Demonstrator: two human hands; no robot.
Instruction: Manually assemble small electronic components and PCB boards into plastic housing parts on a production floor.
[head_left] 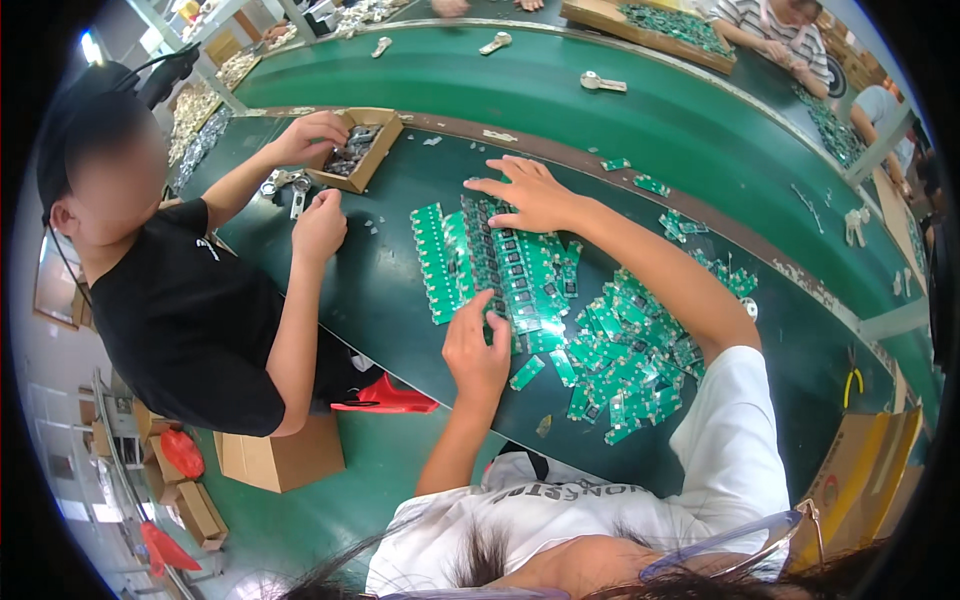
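Green circuit boards (434, 262) stand lined up in several close rows on the dark green table, and some rows show black chips. My right hand (535, 195) reaches over the far end of these rows, fingers spread and fingertips on or just above the boards. At the near end is my left hand (474, 355), its index finger and thumb apart and the other fingers curled. Its fingertips meet the edge of the rows; whether they press on a board I cannot tell. To the right lies a loose heap of small green boards (630, 345), partly under my right forearm.
On the left a co-worker in black handles small metal parts beside a cardboard box (375, 150). A green conveyor belt (450, 75) with a few silver key-shaped pieces (603, 82) runs behind the table. Yellow-handled pliers (853, 385) and a large carton (850, 480) are at the right.
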